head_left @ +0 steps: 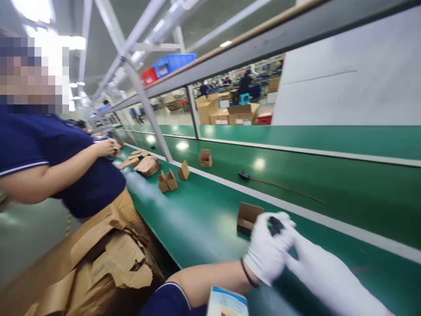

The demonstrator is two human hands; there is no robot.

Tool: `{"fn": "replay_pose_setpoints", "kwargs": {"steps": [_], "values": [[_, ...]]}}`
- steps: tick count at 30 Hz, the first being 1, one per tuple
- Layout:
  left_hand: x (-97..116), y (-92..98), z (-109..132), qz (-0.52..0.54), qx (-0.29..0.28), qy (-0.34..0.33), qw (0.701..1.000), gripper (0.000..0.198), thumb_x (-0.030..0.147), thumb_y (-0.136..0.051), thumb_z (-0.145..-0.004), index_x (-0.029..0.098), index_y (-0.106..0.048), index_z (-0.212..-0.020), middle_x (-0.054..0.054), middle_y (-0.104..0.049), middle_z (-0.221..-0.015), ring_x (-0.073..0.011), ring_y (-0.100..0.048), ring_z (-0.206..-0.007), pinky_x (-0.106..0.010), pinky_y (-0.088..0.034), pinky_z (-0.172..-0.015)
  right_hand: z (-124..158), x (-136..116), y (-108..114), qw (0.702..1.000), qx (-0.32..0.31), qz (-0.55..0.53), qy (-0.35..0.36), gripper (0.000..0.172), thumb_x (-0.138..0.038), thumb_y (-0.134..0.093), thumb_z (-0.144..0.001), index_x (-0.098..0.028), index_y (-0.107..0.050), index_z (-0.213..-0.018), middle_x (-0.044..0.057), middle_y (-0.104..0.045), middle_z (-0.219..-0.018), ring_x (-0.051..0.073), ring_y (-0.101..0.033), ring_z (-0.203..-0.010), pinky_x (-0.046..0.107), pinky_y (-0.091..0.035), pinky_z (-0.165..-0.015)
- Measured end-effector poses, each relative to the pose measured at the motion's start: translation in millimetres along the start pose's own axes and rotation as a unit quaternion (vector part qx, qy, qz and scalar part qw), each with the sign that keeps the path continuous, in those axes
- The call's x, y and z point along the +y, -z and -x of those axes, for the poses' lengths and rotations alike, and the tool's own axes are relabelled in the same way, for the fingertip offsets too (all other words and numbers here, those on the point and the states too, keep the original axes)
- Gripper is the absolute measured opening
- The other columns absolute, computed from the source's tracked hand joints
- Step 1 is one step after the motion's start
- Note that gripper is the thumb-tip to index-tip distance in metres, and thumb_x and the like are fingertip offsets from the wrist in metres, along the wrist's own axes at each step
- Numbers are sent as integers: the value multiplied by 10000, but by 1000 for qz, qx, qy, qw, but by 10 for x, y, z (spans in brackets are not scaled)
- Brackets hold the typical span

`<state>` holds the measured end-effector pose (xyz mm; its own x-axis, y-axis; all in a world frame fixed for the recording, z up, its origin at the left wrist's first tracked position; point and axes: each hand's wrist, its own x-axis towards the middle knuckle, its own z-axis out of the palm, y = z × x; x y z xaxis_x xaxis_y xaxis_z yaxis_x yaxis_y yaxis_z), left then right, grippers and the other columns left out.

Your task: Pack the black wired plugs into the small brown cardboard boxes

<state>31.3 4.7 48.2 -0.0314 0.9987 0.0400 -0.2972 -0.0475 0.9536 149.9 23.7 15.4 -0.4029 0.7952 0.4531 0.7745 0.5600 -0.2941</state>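
Observation:
My left hand [265,254], in a white glove with a dark band at the wrist, is closed around a small black part [275,225] with a green spot. From the right comes my right hand [294,239], also white-gloved, its fingers closed against the same part and pressed to the left hand. Most of the part is hidden by the gloves. Just behind the left hand, an open brown cardboard box [249,216] stands on the green work surface [204,228].
Small open boxes [167,181] and flattened cardboard [147,166] lie farther left. Beyond a pale rail [279,202], a black piece with a brown cable [244,175] rests on the belt [345,184]. A co-worker [66,158] stands left, behind a large carton of brown paper [115,259].

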Motion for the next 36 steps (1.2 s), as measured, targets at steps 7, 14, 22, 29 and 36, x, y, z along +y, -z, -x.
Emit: {"fn": "replay_pose_setpoints", "kwargs": {"steps": [7,14,22,29,36], "values": [[89,598,-138,-54,-126,68,988,438,346,-737,-670,166,-511,-1001,43,-551,-665,-93,-530,-583,-278,-449,-670,-15,-105,771,995,-70,32,63,352,-385,-345,-943,-263,-671,-891,38,-658,-735,146,-574,-589,250,-387,-517],[103,456,42,-163,-332,102,923,683,140,-746,-571,186,-488,-1202,57,-531,-640,-100,-478,-545,-231,-408,-546,-302,-282,809,998,-35,45,29,357,-395,-393,-937,-235,-697,-839,46,-669,-808,143,-572,-711,242,-354,-596],[21,536,34,-117,-123,15,985,486,122,-676,-634,207,-517,-1085,17,-562,-803,-121,-565,-759,-309,-466,-818,-236,-311,284,995,-73,34,-54,305,-333,-390,-932,-251,-683,-954,39,-665,-871,139,-588,-717,227,-384,-592],[43,572,-68,129,-65,56,988,518,438,-768,-635,236,-476,-1012,-33,-601,-1025,-206,-617,-988,-392,-456,-880,-96,-399,264,988,-141,63,16,256,-240,-428,-900,-252,-641,-1041,47,-660,-846,152,-600,-685,236,-358,-549],[-12,581,-47,49,-67,74,994,686,477,-747,-662,217,-416,-1204,54,-533,-730,-74,-537,-595,-246,-469,-639,-86,-489,444,987,-156,11,-23,236,-338,-492,-878,-237,-675,-769,15,-670,-746,142,-590,-625,239,-374,-540]]}}
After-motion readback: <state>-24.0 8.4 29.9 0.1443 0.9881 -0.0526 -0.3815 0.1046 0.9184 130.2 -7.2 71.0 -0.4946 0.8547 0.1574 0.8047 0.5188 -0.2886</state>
